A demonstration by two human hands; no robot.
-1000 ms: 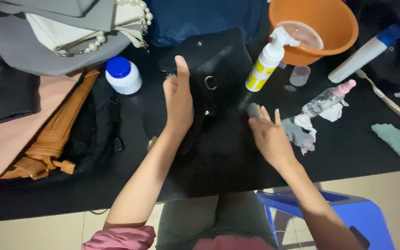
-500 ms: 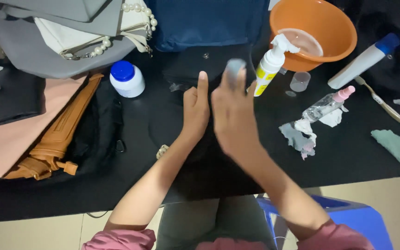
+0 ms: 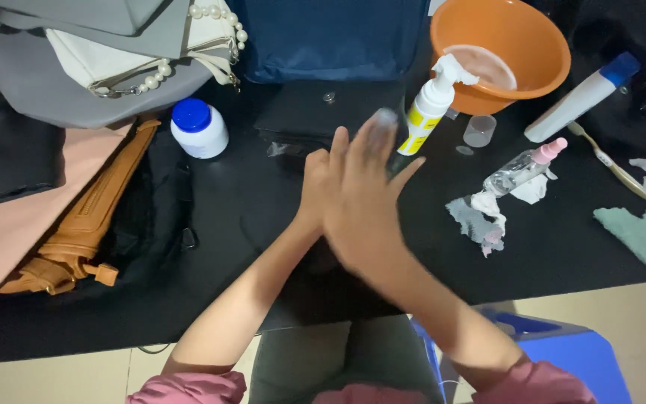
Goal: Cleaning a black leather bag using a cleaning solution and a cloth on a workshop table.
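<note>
My right hand [image 3: 360, 202] lies crossed over my left hand [image 3: 314, 178] above a black handbag [image 3: 300, 116] on the black table. The right hand's fingers are stretched out, blurred, with a small grey pad [image 3: 383, 120] at their tips, close to a white pump bottle with a yellow label [image 3: 429, 105]. My left hand is flat with fingers apart, mostly hidden under the right one, and holds nothing. Whether it touches the bag I cannot tell.
An orange basin [image 3: 521, 45] and a small clear cup [image 3: 479, 130] stand at the back right, with a white tube [image 3: 581, 97], a clear spray bottle [image 3: 519, 166] and crumpled wipes [image 3: 476, 217]. A white jar with a blue lid [image 3: 198, 129], a tan bag [image 3: 87, 217] and grey bags [image 3: 61, 75] lie left.
The right hand swept from the right of the bag up and left across the left hand, carrying the grey pad. The left hand shifted right and up. The view moved closer.
</note>
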